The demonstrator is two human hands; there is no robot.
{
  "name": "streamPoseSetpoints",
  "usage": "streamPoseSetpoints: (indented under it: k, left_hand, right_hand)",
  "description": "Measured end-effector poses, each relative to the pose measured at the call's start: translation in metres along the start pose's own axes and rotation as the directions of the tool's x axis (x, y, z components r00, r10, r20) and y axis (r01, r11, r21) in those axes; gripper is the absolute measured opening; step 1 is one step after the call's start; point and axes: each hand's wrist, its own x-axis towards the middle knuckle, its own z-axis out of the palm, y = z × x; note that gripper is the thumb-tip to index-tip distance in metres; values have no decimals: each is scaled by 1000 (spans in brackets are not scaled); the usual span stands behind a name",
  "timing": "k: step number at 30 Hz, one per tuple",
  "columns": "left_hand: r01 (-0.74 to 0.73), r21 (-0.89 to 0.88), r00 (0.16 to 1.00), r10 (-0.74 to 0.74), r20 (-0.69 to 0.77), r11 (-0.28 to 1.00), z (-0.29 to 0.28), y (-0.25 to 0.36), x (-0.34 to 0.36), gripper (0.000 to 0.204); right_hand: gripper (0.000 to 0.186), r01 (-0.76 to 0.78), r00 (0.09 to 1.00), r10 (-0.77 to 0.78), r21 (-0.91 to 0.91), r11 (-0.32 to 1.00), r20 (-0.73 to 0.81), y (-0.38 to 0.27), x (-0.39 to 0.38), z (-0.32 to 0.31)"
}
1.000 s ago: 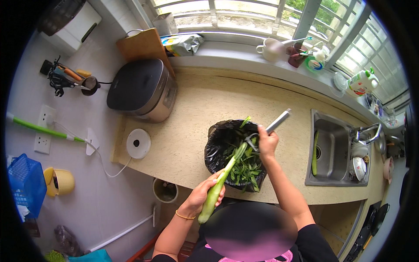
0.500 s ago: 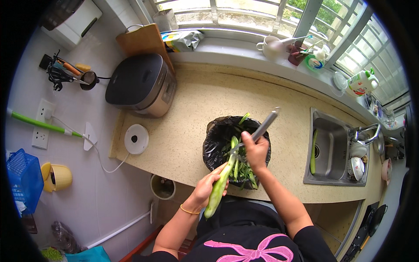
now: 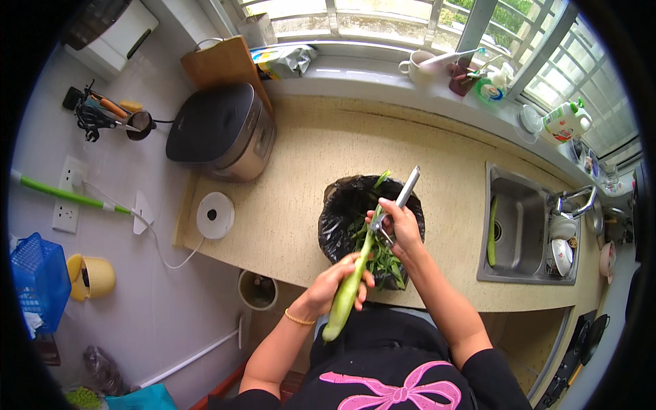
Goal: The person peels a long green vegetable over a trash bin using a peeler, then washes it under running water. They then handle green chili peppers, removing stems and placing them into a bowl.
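My left hand (image 3: 328, 287) grips a long pale-green stalk (image 3: 347, 294), which slants up over a bin lined with a black bag (image 3: 335, 212). My right hand (image 3: 403, 229) is closed on a silver-handled peeler (image 3: 410, 183), its metal head touching or very near the stalk's narrow upper end. Leafy green scraps (image 3: 389, 266) lie inside the bag beneath both hands; part of them is hidden by the stalk and my fingers.
A rice cooker (image 3: 212, 126) and white round base (image 3: 214, 215) stand left on the counter (image 3: 294, 143). The steel sink (image 3: 516, 205) at right holds another stalk (image 3: 493, 232), with bowls (image 3: 562, 253) beside it. A small bucket (image 3: 257, 290) sits below the counter's left edge.
My right hand with the peeler has moved left onto the stalk's upper part, and the handle now points more steeply upward. My left hand has shifted slightly up and right with the stalk.
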Motion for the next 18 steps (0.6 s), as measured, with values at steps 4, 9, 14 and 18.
streamPoseSetpoints:
  k: [4, 9, 14, 18]
  left_hand:
    - [-99, 3, 987, 99, -127, 995, 4, 9, 17, 33]
    - [-119, -178, 993, 112, -48, 977, -6, 29, -3, 32]
    - [-211, -264, 973, 177, -146, 941, -36, 47, -52, 42]
    - [-289, -367, 957, 256, -137, 884, -52, 50, -70, 44]
  right_hand:
    - [21, -36, 998, 38, -48, 998, 52, 7, -8, 9]
    - [19, 104, 987, -76, -209, 972, 140, 12, -14, 13]
    - [24, 182, 973, -41, -649, 739, 226, 15, -61, -1]
    - [23, 560, 824, 63, -826, 74, 564, 81, -90, -22]
